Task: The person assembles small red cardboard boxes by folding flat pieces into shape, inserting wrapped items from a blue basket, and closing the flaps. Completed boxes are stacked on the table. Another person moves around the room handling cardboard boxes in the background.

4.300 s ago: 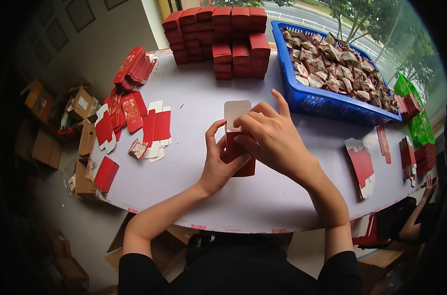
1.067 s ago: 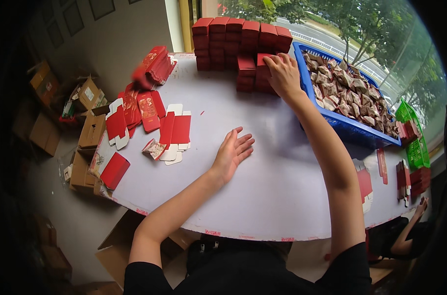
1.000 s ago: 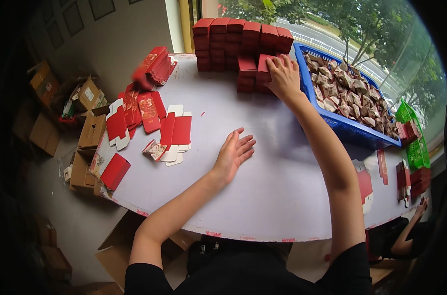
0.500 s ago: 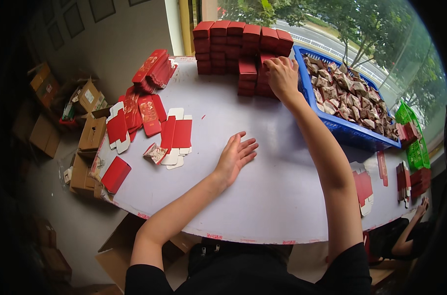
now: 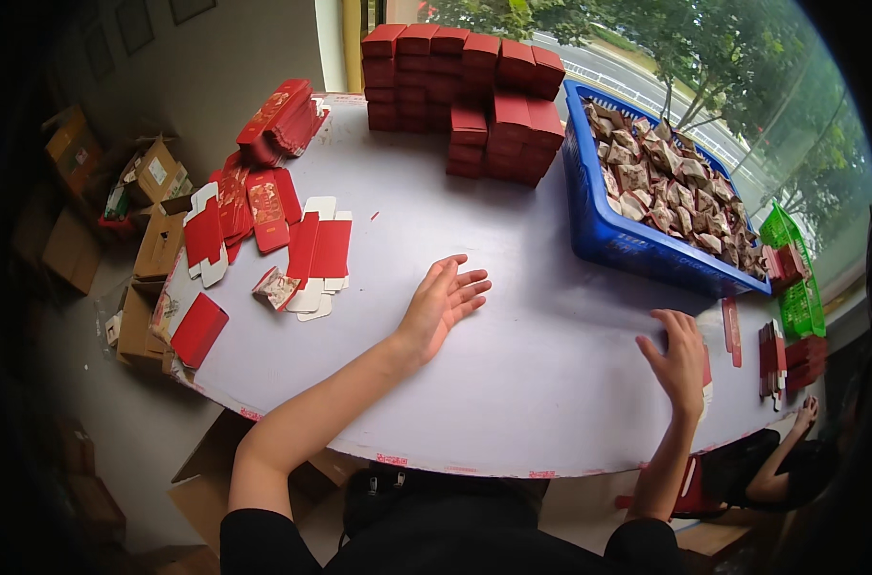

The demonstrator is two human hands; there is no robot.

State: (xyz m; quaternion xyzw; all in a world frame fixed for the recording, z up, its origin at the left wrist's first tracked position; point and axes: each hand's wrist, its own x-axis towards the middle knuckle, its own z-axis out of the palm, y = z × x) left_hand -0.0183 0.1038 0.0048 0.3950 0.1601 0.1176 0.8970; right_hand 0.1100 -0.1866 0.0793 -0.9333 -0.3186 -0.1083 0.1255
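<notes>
My left hand (image 5: pixel 444 309) rests over the middle of the white table (image 5: pixel 455 402), fingers apart and holding nothing. On the right, my right hand (image 5: pixel 677 360) hangs open above the table, partly covering a flat red carton there. Left of my left hand lie an unfolded red-and-white carton (image 5: pixel 327 247) and a small printed packet (image 5: pixel 276 288) touching it. Closed red boxes (image 5: pixel 498 120) stand stacked at the far edge. Beside them a blue plastic basket (image 5: pixel 647 247) holds many small wrapped packets (image 5: pixel 680 187).
Flat red cartons (image 5: pixel 283 125) are piled at the far left. A folded red carton (image 5: pixel 199 330) lies by the left edge. A green basket (image 5: pixel 800 297) and red cartons (image 5: pixel 771 359) sit at the right, near another person's hand (image 5: pixel 806 414). Cardboard boxes (image 5: pixel 158 247) stand left of the table.
My right hand has come back from the stacked red boxes toward me and to the right, and its fingers are spread. The view has shifted slightly; my left hand stays much the same.
</notes>
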